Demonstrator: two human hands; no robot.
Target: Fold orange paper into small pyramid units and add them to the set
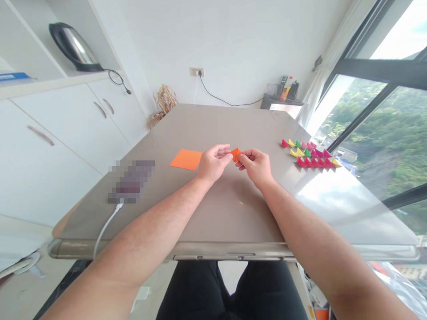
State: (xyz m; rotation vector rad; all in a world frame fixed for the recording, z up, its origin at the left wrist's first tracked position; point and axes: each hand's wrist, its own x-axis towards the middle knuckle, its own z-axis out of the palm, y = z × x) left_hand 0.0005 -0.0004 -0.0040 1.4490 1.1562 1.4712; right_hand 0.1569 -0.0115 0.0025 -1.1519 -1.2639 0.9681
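Both hands meet above the middle of the grey table (233, 209). Between them is a small folded orange paper piece (236, 154). My left hand (213, 162) pinches its left side with fingertips. My right hand (255, 165) pinches its right side, fingers curled. A flat orange paper sheet (187, 159) lies on the table just left of my left hand. Several small folded paper pieces (310, 154) in red, pink, yellow and green lie in rows to the right of my right hand.
A blurred-out object (131, 181) with a white cable (105, 229) lies at the table's left. A kettle (75, 46) stands on the shelf at upper left. Dried grass (163, 102) and a wall socket (196, 71) are beyond the table. A large window is on the right.
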